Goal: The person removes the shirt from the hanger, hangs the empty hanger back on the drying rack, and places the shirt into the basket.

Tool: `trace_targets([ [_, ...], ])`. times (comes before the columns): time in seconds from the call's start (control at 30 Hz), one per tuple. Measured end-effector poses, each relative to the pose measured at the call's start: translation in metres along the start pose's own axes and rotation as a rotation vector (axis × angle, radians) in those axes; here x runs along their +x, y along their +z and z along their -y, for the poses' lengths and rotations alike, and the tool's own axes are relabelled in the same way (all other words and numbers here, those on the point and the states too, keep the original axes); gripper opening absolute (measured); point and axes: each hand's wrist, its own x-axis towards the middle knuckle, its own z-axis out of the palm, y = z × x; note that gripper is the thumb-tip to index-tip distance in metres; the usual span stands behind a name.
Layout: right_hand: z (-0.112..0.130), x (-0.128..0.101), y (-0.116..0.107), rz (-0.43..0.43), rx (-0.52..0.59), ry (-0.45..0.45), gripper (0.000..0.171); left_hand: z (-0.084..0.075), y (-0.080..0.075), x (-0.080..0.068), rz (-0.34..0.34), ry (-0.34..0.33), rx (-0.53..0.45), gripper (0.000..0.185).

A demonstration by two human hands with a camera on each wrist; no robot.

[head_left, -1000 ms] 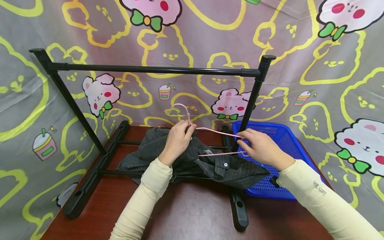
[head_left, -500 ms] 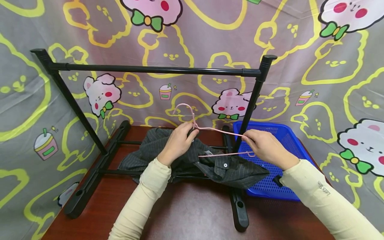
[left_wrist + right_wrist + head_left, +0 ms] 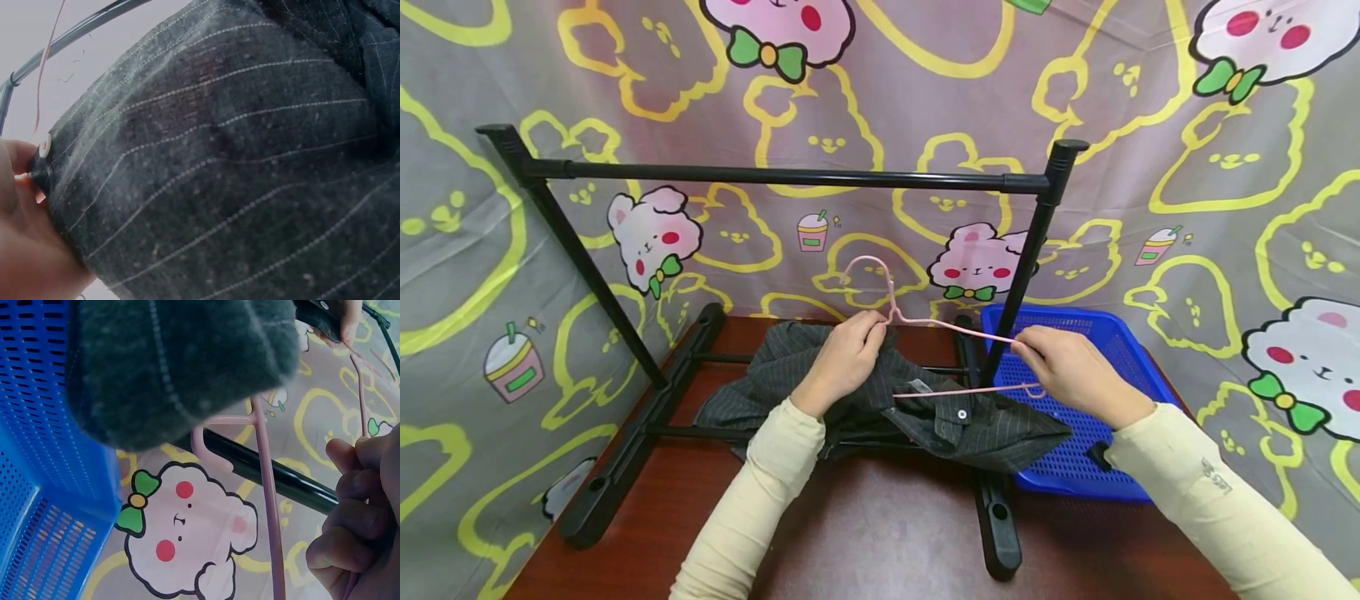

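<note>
The pink hanger (image 3: 955, 327) before you looks like coated wire or plastic, smooth with a soft gloss. The striped garment (image 3: 857, 408) is matt woven cloth, slightly fuzzy, and its pale button (image 3: 45, 145) looks like smooth plastic. Above the table (image 3: 865, 533), the rack's black top bar (image 3: 790, 176) is smooth and shiny; its feet (image 3: 1000, 542) look like duller plastic. Near your table's far right corner, the blue basket (image 3: 1082, 333) is perforated, glossy plastic. Your tabletop resembles polished wood, reflecting light towards its near edge. Your sleeves (image 3: 1210, 483) are matt fabric; the backdrop (image 3: 895, 50) is creased cloth.
</note>
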Motion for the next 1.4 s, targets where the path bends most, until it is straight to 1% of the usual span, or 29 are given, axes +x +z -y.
trace_targets([
  [0.17,-0.002,-0.002,-0.001,-0.014,-0.005,0.01,0.011,0.002,-0.002,-0.001,-0.007,-0.021,-0.011,0.022],
  [0.33,-0.004,-0.004,-0.001,-0.032,-0.013,0.005,0.011,0.003,-0.003,-0.002,0.005,-0.064,-0.002,0.022],
  [0.47,-0.004,-0.006,-0.003,-0.044,-0.011,0.007,0.009,0.003,-0.005,-0.003,-0.002,-0.094,-0.027,0.021],
  [0.63,-0.006,-0.009,-0.005,-0.054,-0.011,0.018,0.006,0.005,-0.004,-0.005,-0.014,-0.115,-0.053,0.02],
  [0.77,-0.007,-0.01,-0.004,-0.064,-0.017,0.018,0.005,0.008,-0.002,-0.006,-0.016,-0.117,-0.055,0.02],
  [1.0,-0.01,-0.014,-0.007,-0.073,-0.018,0.045,0.006,0.011,-0.003,-0.007,-0.02,-0.111,-0.074,0.02],
  [1.27,-0.012,-0.017,-0.01,-0.125,-0.024,-0.006,0.008,0.012,-0.005,-0.008,0.007,-0.126,-0.082,0.019],
  [1.4,-0.014,-0.018,-0.013,-0.147,-0.033,-0.017,0.008,0.013,-0.006,-0.009,0.014,-0.121,-0.064,0.016],
])
